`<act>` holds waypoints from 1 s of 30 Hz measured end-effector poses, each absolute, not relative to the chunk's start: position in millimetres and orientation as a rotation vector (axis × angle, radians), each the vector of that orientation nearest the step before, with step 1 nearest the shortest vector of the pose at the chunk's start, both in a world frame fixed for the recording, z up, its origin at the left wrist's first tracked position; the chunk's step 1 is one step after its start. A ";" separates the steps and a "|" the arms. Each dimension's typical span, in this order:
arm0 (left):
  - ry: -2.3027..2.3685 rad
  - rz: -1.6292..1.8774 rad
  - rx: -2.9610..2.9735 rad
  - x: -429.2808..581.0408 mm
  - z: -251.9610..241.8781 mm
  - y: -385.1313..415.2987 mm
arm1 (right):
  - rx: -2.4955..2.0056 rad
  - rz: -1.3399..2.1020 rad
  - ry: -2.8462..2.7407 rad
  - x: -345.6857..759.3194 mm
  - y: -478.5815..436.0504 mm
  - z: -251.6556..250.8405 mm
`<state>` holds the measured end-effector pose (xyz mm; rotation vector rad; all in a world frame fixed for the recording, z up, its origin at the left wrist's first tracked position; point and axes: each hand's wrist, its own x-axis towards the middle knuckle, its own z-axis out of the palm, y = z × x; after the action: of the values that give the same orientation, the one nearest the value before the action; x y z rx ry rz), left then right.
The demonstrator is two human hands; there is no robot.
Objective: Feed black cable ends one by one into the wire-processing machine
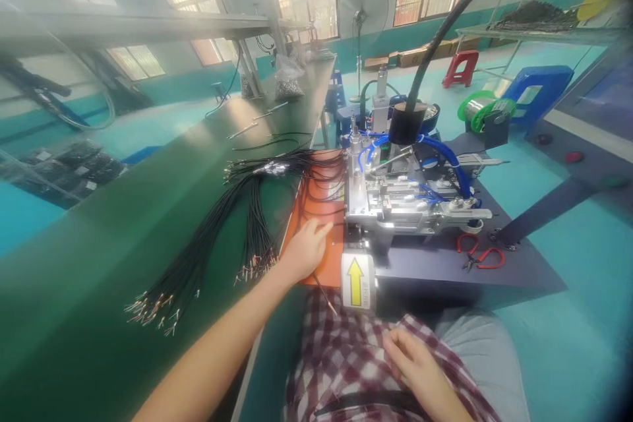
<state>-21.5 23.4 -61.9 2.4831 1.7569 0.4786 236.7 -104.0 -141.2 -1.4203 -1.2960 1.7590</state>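
Note:
My left hand (309, 249) is closed over the orange plate at the machine's left side. A black cable (324, 293) runs out beneath it, and its bare copper end hangs toward my lap. The fingers appear to pinch this cable, though the grip itself is partly hidden. My right hand (413, 356) rests above my lap with its fingers curled in, and nothing shows in them. Left of my left hand, a bundle of black cables (212, 224) with stripped copper ends lies on the green table. More cables reach across the orange plate (324, 270) to the metal machine (405, 198).
Red-handled pliers (477, 260) lie on the machine's grey base (445, 270). A roller with a yellow arrow (356, 282) sits at the near edge. Beyond are a green wire spool (475, 109), a blue stool (539, 92) and a standing fan (360, 16). A thick black hose (445, 26) hangs overhead.

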 end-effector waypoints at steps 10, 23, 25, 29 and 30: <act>1.699 0.650 2.449 -26.1 -62.9 25.5 | -1.420 1.678 -1.338 237.7 -108.0 -122.8; 1.646 0.602 2.348 -22.3 -70.4 30.0 | -1.514 1.796 -1.508 237.2 -99.1 -107.6; 1.639 0.595 2.349 -21.6 -71.6 30.1 | -1.508 1.785 -1.533 238.3 -97.3 -105.0; 1.623 0.616 2.346 -21.1 -75.0 30.2 | -1.558 1.777 -1.522 245.9 -100.1 -104.2; 1.619 0.626 2.347 -21.0 -75.3 30.1 | -1.554 1.791 -1.503 248.3 -101.5 -105.7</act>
<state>-21.0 30.1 -75.3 2.3466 1.6194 0.6258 248.3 -101.5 -105.7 -1.5536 -1.5031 1.7911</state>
